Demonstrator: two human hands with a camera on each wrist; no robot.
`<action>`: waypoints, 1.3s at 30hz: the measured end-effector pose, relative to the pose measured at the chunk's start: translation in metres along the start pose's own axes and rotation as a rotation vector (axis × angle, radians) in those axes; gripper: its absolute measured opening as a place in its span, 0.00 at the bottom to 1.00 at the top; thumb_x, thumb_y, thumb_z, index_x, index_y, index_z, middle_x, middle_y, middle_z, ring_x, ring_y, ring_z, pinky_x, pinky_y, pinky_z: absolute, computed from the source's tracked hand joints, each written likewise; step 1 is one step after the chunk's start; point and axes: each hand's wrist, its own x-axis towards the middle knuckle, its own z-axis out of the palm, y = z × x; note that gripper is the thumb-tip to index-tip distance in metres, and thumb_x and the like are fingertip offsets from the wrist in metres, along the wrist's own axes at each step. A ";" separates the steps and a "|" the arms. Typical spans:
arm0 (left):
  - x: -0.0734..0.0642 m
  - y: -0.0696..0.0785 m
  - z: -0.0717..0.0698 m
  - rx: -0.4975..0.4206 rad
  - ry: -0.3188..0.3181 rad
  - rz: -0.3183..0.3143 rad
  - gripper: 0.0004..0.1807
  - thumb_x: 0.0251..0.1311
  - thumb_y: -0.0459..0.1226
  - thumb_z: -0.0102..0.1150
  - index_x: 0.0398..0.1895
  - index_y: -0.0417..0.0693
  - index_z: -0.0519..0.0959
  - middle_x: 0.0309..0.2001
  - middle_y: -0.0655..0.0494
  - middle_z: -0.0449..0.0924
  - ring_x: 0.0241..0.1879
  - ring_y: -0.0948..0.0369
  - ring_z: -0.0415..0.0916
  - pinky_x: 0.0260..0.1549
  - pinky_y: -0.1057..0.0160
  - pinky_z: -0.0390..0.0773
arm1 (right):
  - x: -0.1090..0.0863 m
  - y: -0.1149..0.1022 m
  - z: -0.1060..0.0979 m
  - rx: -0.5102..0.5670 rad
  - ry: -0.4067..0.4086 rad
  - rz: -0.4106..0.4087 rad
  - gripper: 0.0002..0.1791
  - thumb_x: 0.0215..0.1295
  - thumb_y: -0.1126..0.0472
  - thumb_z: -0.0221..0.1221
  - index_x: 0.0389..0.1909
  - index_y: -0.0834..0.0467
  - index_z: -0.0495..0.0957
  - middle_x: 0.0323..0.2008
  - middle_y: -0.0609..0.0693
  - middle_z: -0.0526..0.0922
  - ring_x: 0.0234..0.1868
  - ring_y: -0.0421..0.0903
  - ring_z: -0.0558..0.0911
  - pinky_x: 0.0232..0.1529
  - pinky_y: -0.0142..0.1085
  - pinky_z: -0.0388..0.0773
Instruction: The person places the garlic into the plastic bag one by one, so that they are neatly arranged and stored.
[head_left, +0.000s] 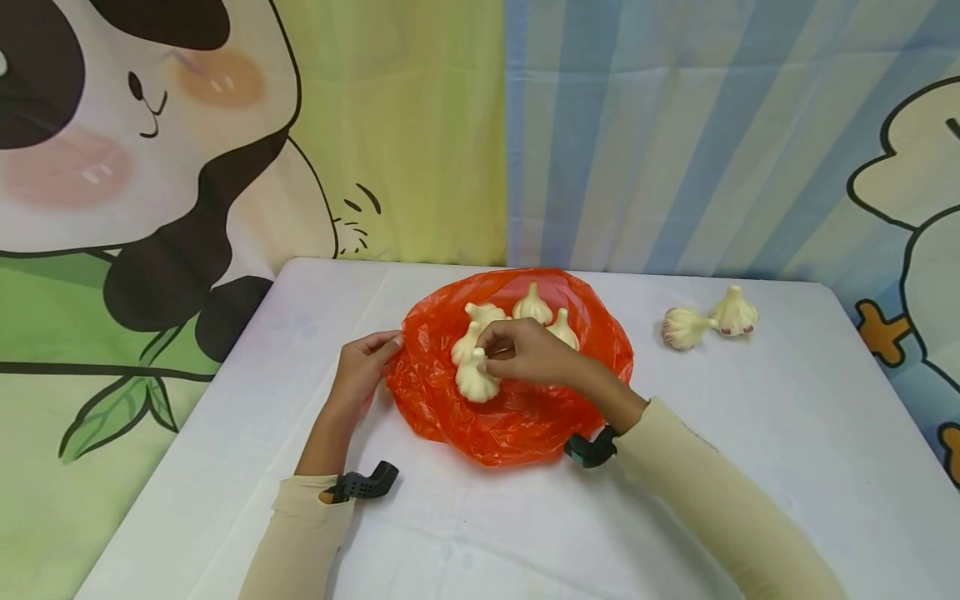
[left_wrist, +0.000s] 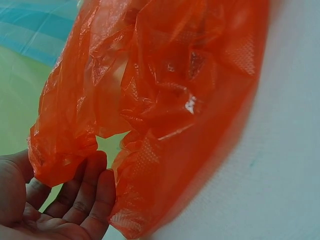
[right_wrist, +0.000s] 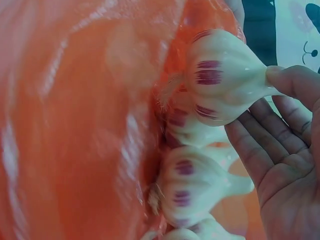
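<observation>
An orange-red plastic bag (head_left: pixel 517 425) lies with its mouth spread on the table, several garlic bulbs (head_left: pixel 532 307) inside it. My left hand (head_left: pixel 358 368) pinches the bag's left edge between thumb and fingers. In the left wrist view the thin plastic (left_wrist: pixel 175 125) rises above the curled fingers (left_wrist: pixel 92 185). With thumb and fingertips my right hand (head_left: pixel 532 352) grips a garlic bulb (head_left: pixel 477 380) by its stem over the bag. The right wrist view shows this bulb (right_wrist: pixel 220 77) with purple streaks and a root tuft, other bulbs (right_wrist: pixel 197 185) close below it.
Two more garlic bulbs, one lying on its side (head_left: pixel 684 327) and one upright (head_left: pixel 735 312), sit together on the table at the right. The white-covered table (head_left: pixel 465 542) ends at a printed cloth backdrop (head_left: pixel 420 133). A black device (head_left: pixel 367 482) is strapped on each wrist.
</observation>
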 end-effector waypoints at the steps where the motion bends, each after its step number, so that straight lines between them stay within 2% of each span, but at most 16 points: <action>1: 0.000 0.000 0.000 -0.003 -0.002 0.002 0.19 0.66 0.39 0.61 0.53 0.32 0.78 0.38 0.58 0.81 0.35 0.65 0.79 0.36 0.70 0.80 | 0.001 0.001 0.002 -0.007 -0.007 -0.004 0.07 0.59 0.68 0.64 0.39 0.60 0.79 0.38 0.49 0.82 0.44 0.45 0.83 0.46 0.35 0.80; 8: -0.001 0.000 0.000 0.002 -0.006 0.010 0.20 0.65 0.39 0.61 0.53 0.32 0.78 0.38 0.58 0.81 0.35 0.65 0.79 0.36 0.70 0.80 | 0.001 0.006 0.014 -0.006 -0.090 0.036 0.07 0.62 0.66 0.65 0.40 0.59 0.80 0.39 0.47 0.82 0.46 0.42 0.83 0.46 0.33 0.80; 13: -0.001 0.000 -0.001 0.003 -0.012 0.008 0.21 0.65 0.40 0.62 0.53 0.32 0.78 0.39 0.57 0.81 0.36 0.65 0.79 0.37 0.70 0.80 | 0.001 0.007 0.019 0.010 -0.102 0.050 0.08 0.62 0.66 0.65 0.41 0.60 0.79 0.41 0.48 0.82 0.47 0.43 0.83 0.48 0.35 0.79; 21: -0.001 0.000 0.000 -0.004 -0.010 0.012 0.20 0.65 0.39 0.61 0.53 0.31 0.78 0.38 0.57 0.81 0.35 0.65 0.79 0.36 0.69 0.80 | 0.001 0.009 0.021 -0.003 -0.087 0.070 0.09 0.61 0.65 0.66 0.41 0.60 0.79 0.40 0.48 0.82 0.47 0.44 0.83 0.47 0.35 0.80; 28: -0.002 0.001 -0.001 0.010 -0.015 0.000 0.20 0.66 0.39 0.60 0.54 0.32 0.78 0.38 0.58 0.81 0.34 0.65 0.78 0.35 0.70 0.80 | -0.002 0.009 0.019 -0.005 -0.060 0.077 0.17 0.60 0.61 0.68 0.49 0.58 0.78 0.43 0.47 0.83 0.48 0.43 0.82 0.48 0.36 0.79; 39: -0.002 0.001 -0.001 0.028 -0.004 -0.006 0.18 0.67 0.39 0.59 0.54 0.34 0.78 0.40 0.55 0.81 0.35 0.64 0.78 0.36 0.69 0.80 | -0.013 0.010 0.005 0.025 0.025 0.014 0.21 0.60 0.63 0.68 0.53 0.62 0.77 0.46 0.54 0.84 0.50 0.52 0.82 0.51 0.46 0.78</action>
